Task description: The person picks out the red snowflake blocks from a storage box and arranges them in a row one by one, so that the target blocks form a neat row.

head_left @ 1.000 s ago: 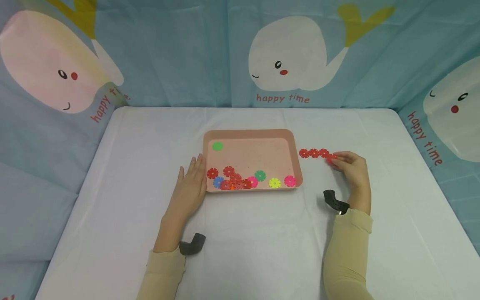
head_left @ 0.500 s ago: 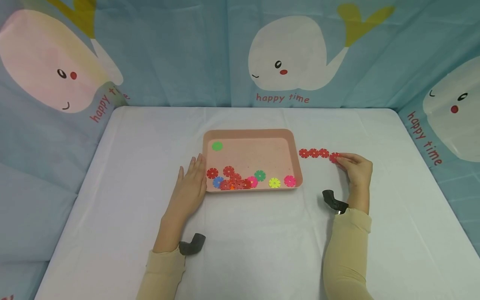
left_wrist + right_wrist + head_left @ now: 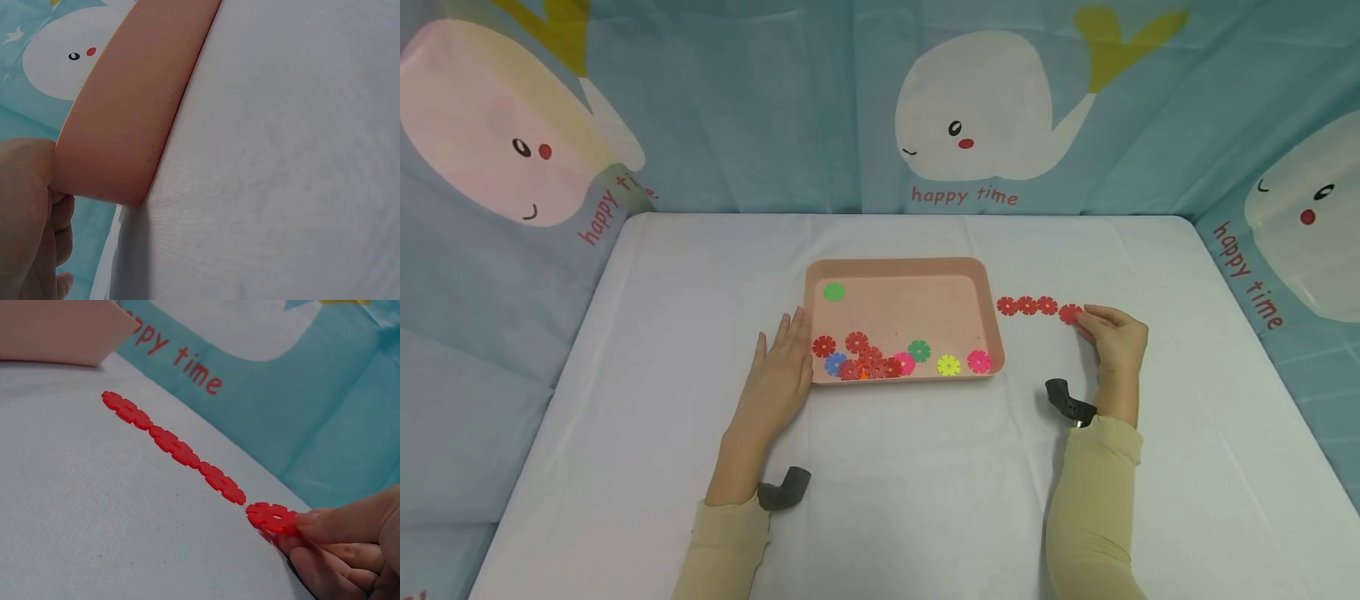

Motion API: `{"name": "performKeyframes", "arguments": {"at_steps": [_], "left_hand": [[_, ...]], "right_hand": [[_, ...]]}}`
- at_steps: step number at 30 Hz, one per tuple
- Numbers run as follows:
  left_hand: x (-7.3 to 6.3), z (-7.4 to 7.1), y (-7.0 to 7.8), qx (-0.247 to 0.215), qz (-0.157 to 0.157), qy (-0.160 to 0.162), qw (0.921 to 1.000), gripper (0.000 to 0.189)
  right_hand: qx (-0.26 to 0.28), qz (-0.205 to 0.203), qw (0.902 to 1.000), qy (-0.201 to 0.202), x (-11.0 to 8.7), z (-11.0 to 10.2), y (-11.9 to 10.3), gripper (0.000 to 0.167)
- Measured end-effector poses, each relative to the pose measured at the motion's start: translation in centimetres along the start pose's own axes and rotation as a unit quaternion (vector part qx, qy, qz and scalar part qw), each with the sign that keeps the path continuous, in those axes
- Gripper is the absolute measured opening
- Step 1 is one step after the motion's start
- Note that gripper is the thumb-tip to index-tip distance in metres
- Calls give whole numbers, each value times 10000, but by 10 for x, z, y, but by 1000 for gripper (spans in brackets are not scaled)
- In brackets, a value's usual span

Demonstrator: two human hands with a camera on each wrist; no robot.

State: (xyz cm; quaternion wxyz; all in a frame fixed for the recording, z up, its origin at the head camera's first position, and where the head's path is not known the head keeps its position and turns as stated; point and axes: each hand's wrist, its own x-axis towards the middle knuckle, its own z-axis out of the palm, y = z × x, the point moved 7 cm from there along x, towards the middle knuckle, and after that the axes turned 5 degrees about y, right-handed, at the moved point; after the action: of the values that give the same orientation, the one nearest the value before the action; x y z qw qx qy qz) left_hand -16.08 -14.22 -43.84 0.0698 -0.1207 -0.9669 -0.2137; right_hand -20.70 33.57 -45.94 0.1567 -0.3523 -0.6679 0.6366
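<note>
My right hand pinches a red snowflake disc between thumb and fingers, at the right end of a row. Three more red snowflake discs lie in line to its left, edge to edge, and a small gap parts them from the pinched one. With fingers straight, my left hand rests against the left side of the pink tray. In the left wrist view the hand touches the outer wall of the tray near its corner.
Inside the tray, several red snowflake discs are heaped along the front, with a blue disc, a green disc, a yellow disc and pink ones. A light green disc lies at the back left. Blue curtain surrounds the white table.
My right hand has shifted slightly right with the red snowflake disc, which overlapped the row's end before and is now apart from it. The left hand and tray have stayed put.
</note>
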Motion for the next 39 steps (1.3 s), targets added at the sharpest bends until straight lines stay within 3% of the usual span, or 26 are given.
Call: {"name": "performKeyframes", "arguments": {"at_steps": [9,28,39], "left_hand": [[0,0,0,26,10,-6,10000,58],[0,-1,0,0,16,26,10000,58],[0,2,-1,10,-14,-27,10000,59]], "right_hand": [[294,-64,9995,3,-2,2,-2,10],[12,-53,9999,135,-1,3,0,11],[398,146,9990,155,1,1,1,14]]}}
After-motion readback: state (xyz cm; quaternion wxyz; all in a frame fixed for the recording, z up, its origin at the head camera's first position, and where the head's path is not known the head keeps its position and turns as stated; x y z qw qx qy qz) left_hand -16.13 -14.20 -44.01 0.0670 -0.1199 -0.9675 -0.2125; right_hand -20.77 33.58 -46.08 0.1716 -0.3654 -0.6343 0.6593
